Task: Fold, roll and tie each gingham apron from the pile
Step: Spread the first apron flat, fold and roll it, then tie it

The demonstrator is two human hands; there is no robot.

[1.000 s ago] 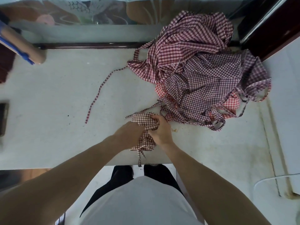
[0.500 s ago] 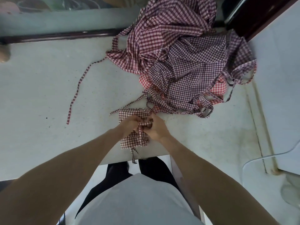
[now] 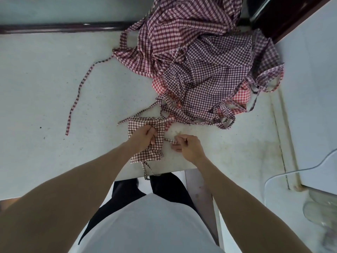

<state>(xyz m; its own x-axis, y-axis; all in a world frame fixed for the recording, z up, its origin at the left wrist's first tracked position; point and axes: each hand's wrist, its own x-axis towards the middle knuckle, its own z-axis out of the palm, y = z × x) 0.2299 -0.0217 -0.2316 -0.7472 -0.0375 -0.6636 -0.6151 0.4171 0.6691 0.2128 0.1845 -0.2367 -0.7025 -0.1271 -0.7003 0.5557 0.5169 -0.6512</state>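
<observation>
Near the tabletop's (image 3: 45,88) front edge, the left hand (image 3: 144,136) clamps the folded apron (image 3: 147,152), fingers curled over it. The right hand (image 3: 189,147) pinches its strap (image 3: 168,140) taut. Thin cotton (light, limp, likely to unroll): hold the bundle's middle, pull the strap's end.

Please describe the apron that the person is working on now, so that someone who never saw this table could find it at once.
On the pale table, a loose pile of gingham aprons fills the far right. The folded apron lies apart at the near edge, under the left hand, while the right hand pulls its strap sideways. Only it is a compact bundle.
</observation>
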